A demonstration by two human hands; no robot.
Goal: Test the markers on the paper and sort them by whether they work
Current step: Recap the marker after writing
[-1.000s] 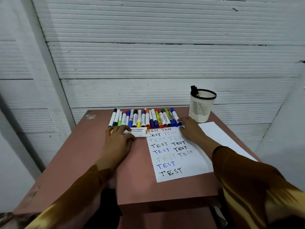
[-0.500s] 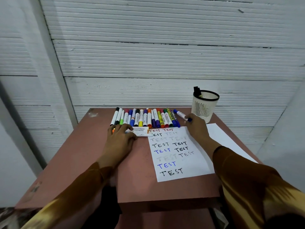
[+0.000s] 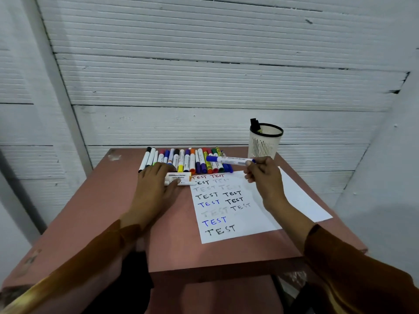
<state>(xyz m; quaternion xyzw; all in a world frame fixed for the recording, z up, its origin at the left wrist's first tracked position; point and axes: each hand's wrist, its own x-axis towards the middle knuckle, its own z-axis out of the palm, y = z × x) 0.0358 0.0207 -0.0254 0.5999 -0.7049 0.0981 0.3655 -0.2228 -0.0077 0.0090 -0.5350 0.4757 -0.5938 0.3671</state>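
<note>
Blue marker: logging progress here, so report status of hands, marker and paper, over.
Right hand pinches blue marker, capped, level above the paper. Left hand rests on white markers. Paper's lower right bare. Over.

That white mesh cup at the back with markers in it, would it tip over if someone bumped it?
Probably fairly easily. The mesh cup looks like light slotted plastic, taller than wide, narrowing toward its base. The black markers lean against one side and poke above the rim, which may shift weight that way. It also stands near the table's back edge.

Blue-capped white marker (image 3: 229, 160); paper (image 3: 229, 207) black, blue, red lettering; cup (image 3: 264, 145) seemingly cream.
</note>
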